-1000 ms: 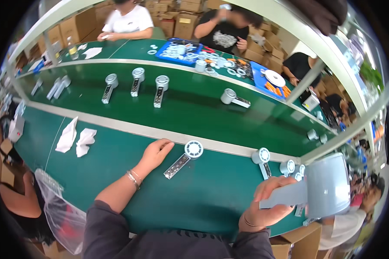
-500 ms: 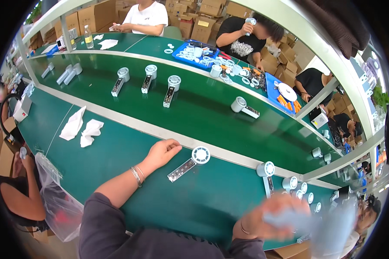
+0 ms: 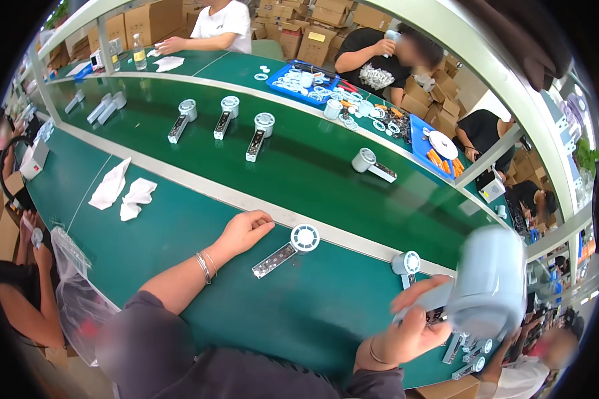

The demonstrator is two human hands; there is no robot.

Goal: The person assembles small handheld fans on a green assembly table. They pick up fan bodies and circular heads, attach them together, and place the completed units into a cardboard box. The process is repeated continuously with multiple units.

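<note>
Close to the camera on the right, my right hand (image 3: 406, 336) is closed around the handle of a pale blue handheld fan (image 3: 487, 276). Its round head stands large beyond my fingers, slightly blurred. Dark inner parts show in the handle beside my fingertips. My left hand (image 3: 246, 229) rests on the green bench against the pale rail, fingers loosely extended, holding nothing. Just right of it lies another handheld fan (image 3: 304, 238), its handle uncovered so the circuit board shows. A similar fan (image 3: 406, 263) stands farther right, partly hidden by my right hand.
Several fans (image 3: 263, 125) lie along the green belt (image 3: 299, 173) beyond the rail. More fans (image 3: 472, 366) crowd the bench's right end. Crumpled white tissues (image 3: 138, 197) and a clear plastic bag (image 3: 80, 292) are at left. Co-workers sit opposite near a blue parts tray (image 3: 303, 83).
My right hand has brought the fan up and farther over the bench, its head now more upright. My left hand stays by the rail. The view has shifted slightly.
</note>
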